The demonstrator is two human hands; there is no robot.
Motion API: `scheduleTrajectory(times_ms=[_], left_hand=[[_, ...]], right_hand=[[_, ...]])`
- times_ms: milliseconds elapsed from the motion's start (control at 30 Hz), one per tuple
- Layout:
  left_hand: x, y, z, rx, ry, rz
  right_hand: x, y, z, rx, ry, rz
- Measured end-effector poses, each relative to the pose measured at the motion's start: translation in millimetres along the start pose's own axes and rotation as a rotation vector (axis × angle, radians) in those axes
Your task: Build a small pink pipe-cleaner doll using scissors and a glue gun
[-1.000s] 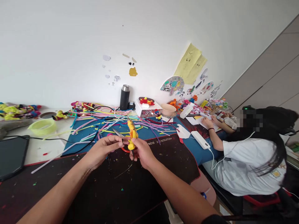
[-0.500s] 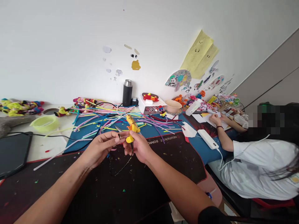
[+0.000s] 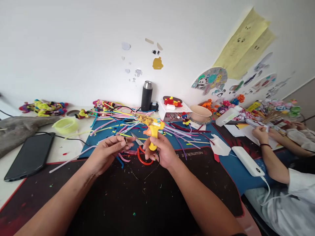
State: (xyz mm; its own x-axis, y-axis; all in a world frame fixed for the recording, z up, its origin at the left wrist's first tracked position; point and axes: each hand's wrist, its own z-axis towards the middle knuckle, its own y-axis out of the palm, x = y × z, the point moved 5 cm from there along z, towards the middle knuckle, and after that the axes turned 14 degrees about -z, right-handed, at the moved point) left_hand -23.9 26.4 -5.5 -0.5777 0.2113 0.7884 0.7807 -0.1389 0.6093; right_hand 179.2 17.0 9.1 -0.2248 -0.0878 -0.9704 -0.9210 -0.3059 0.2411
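A yellow glue gun (image 3: 154, 131) is held by its handle in my right hand (image 3: 161, 149), its stained nozzle end tipped up to the left. Between the thumb and fingertips of my left hand (image 3: 108, 152) is a small black piece (image 3: 125, 140), too small to name. The two hands are apart, both raised over the dark desk mat (image 3: 115, 200). Just behind and between them, red-handled scissors (image 3: 142, 157) lie with the blades pointing away. Several coloured pipe cleaners (image 3: 118, 124) are strewn over the blue mat beyond.
A black flask (image 3: 147, 96) stands near the wall beside a white box (image 3: 172, 113) and a beige bowl (image 3: 200, 113). On the left lie a black tablet (image 3: 31, 157) and a yellow-green coil (image 3: 65, 125). At right, a white power bank (image 3: 248, 160) lies near another person's arm (image 3: 277, 164).
My right hand has turned the glue gun so its side now faces me and moved it away from my left hand. The view has swung right to left across the scene, uncovering the scissors.
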Motion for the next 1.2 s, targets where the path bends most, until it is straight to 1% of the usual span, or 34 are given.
scheduleTrajectory(times_ms=[100, 233, 300, 367, 467, 633, 833, 1200], left_hand=[[0, -4.4, 5, 0.039, 0.014, 0.035], [8, -14.6, 8, 0.209, 0.100, 0.096], [13, -16.3, 7, 0.267, 0.140, 0.117], [18, -15.5, 6, 0.288, 0.169, 0.131], [19, -13.0, 4, 0.301, 0.195, 0.168], [15, -9.2, 2, 0.317, 0.159, 0.199], [15, -3.7, 2, 0.273, 0.167, 0.247], [11, -6.5, 2, 0.311, 0.164, 0.249]], right_hand=[[6, -2, 13, -0.051, 0.013, 0.053], [18, 6, 33, -0.010, 0.066, 0.049], [19, 12, 35, -0.019, 0.088, 0.026], [19, 14, 33, -0.031, 0.076, -0.007], [21, 9, 25, -0.015, 0.076, -0.071], [26, 6, 14, 0.005, 0.045, -0.179], [28, 10, 10, 0.049, 0.043, -0.252], [33, 11, 4, 0.059, 0.039, -0.342]])
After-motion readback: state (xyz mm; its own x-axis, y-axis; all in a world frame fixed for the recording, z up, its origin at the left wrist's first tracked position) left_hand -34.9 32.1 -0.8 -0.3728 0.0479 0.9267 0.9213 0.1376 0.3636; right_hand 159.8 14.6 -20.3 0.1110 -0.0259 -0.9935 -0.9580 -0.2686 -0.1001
